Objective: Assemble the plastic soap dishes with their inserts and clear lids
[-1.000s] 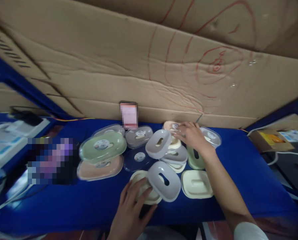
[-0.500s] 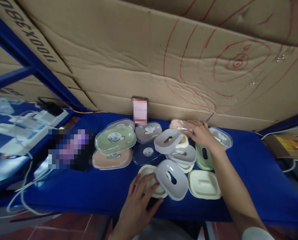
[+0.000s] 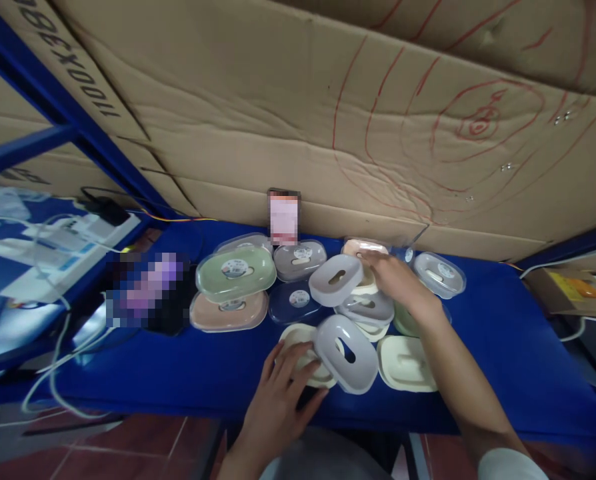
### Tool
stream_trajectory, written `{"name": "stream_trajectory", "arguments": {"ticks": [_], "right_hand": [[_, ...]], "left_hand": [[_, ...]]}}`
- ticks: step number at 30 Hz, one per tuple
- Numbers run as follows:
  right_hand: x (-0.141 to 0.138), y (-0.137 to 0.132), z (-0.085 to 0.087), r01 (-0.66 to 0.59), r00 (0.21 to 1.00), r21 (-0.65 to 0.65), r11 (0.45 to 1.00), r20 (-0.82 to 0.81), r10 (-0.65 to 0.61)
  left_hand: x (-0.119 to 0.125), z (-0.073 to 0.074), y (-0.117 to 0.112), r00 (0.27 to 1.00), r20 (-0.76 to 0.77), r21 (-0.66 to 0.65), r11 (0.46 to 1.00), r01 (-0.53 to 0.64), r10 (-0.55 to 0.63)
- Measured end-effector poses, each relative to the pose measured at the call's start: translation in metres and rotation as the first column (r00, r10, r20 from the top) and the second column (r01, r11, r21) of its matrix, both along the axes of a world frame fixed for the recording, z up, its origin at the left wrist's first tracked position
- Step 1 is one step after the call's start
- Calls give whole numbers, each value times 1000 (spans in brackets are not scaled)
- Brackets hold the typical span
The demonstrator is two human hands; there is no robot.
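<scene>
My left hand (image 3: 291, 387) lies with spread fingers on a cream soap dish (image 3: 298, 333) near the table's front edge. A grey slotted soap-dish tray (image 3: 348, 353) leans over that dish's right side. Blurred, my right hand (image 3: 391, 277) reaches over the back of the pile, at a cream dish part (image 3: 365, 287) and just in front of a peach soap dish (image 3: 365, 248) under a clear lid. Whether its fingers grip anything is unclear. Another grey slotted tray (image 3: 335, 280) rests beside its fingertips. My right forearm partly covers a green dish (image 3: 407, 320) and a cream one (image 3: 405, 363).
Lidded soap dishes in green (image 3: 235, 273), pink (image 3: 228, 312), navy (image 3: 295, 303) and grey (image 3: 301, 260) stand left of the pile; another grey one (image 3: 441, 275) is right. A phone (image 3: 284, 217) leans against the cardboard (image 3: 228, 133). Cables and power strips (image 3: 68, 250) lie far left.
My right hand has moved left and slightly toward me, off the peach dish to the cream part. My left hand stays on its cream dish. The view has shifted slightly.
</scene>
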State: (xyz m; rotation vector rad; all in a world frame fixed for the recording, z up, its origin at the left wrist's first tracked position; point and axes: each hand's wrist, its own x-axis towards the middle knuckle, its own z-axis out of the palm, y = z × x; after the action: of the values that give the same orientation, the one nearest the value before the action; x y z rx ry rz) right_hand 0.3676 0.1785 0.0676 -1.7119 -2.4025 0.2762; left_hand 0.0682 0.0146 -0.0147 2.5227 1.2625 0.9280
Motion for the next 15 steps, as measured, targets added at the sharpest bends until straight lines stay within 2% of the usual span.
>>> {"name": "stream_trajectory", "arguments": {"ticks": [8, 12, 15], "right_hand": [[23, 28, -30, 22, 999, -35, 999, -35, -23], [33, 36, -39, -55, 998, -44, 998, -26, 53], [32, 35, -37, -115, 993, -44, 992, -25, 114]], "left_hand": [[1, 3, -2, 1000, 0, -37, 999, 10, -10], [1, 1, -2, 1000, -9, -54, 998, 13, -14], [2, -2, -2, 1000, 5, -30, 999, -15, 15]]}}
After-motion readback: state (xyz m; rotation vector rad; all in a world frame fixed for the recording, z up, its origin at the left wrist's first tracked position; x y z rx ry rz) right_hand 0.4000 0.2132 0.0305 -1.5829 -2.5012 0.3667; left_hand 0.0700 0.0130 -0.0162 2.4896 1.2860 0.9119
